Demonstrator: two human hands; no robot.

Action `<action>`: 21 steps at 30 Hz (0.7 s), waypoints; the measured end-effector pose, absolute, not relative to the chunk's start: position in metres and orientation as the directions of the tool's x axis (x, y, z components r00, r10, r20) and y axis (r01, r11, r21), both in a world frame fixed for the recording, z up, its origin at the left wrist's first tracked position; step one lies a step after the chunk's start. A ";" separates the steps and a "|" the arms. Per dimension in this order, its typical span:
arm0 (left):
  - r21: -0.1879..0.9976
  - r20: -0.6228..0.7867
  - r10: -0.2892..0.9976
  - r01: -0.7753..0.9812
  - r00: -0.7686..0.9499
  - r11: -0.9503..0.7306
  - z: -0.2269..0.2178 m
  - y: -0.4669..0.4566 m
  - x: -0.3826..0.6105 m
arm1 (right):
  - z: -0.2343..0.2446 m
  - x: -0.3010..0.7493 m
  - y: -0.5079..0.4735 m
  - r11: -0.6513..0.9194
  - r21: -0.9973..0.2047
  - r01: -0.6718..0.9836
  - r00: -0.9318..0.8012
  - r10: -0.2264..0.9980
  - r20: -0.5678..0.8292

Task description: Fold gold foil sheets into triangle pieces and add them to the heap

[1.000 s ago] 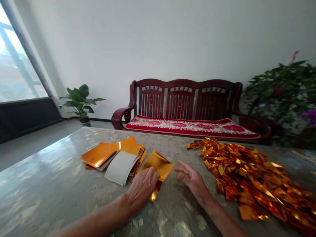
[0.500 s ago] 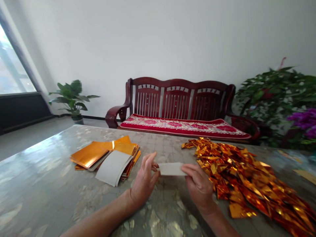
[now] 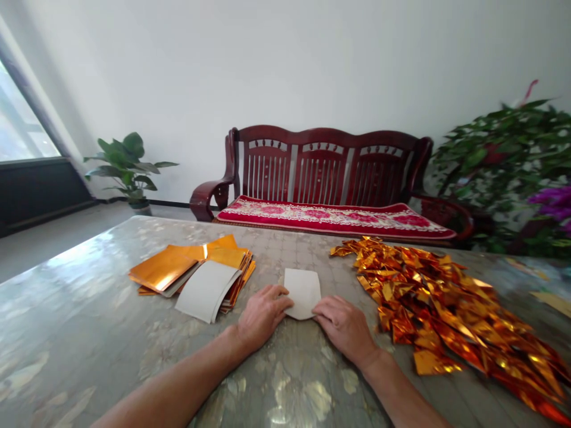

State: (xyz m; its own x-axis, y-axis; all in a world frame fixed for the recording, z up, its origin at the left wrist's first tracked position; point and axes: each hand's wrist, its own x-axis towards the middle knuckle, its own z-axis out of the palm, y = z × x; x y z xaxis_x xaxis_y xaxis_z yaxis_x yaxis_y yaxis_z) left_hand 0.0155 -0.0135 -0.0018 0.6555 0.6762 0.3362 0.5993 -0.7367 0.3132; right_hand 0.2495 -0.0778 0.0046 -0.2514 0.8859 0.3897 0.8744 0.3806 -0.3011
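A single sheet of foil paper (image 3: pixel 303 290) lies white side up on the glossy table (image 3: pixel 89 333), between my two hands. My left hand (image 3: pixel 261 315) presses its near left corner with the fingers curled down on it. On the near right corner rests my right hand (image 3: pixel 343 327), fingers bent and pinching the paper's edge. The sheet's near end looks folded to a point. Left of it sits a stack of gold foil sheets (image 3: pixel 191 273), one turned white side up.
A large heap of folded gold foil pieces (image 3: pixel 441 309) covers the right side of the table. Beyond the table stand a dark wooden bench (image 3: pixel 330 178) with a red cushion, a potted plant (image 3: pixel 127 169) at the left, and leafy plants (image 3: pixel 513 160) at the right.
A second ago a gold sheet lay under my left hand. It was lifted, turned white side up between both hands, and now lies flat with both hands pressing its near corners.
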 end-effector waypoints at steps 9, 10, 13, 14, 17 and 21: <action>0.318 0.281 0.706 0.631 0.650 -0.708 0.010 -0.016 0.020 | 0.009 0.250 -0.075 0.307 -0.392 0.867 -0.181 0.928 0.327; 0.324 0.284 0.711 0.633 0.644 -0.703 0.010 -0.015 0.021 | 0.008 0.250 -0.074 0.288 -0.408 0.866 -0.159 0.934 0.321; 0.357 0.277 0.740 0.649 0.613 -0.671 0.007 -0.012 0.022 | 0.004 0.250 -0.072 0.218 -0.441 0.871 -0.087 0.951 0.297; 0.368 0.269 0.757 0.662 0.596 -0.653 0.005 -0.010 0.023 | 0.003 0.250 -0.071 0.196 -0.443 0.875 -0.067 0.955 0.289; 0.384 0.241 0.807 0.711 0.539 -0.589 0.002 -0.006 0.025 | 0.003 0.248 -0.070 0.149 -0.426 0.892 -0.027 0.960 0.279; 0.395 0.228 0.830 0.731 0.509 -0.557 0.002 -0.005 0.026 | 0.006 0.244 -0.070 0.093 -0.395 0.914 0.019 0.963 0.270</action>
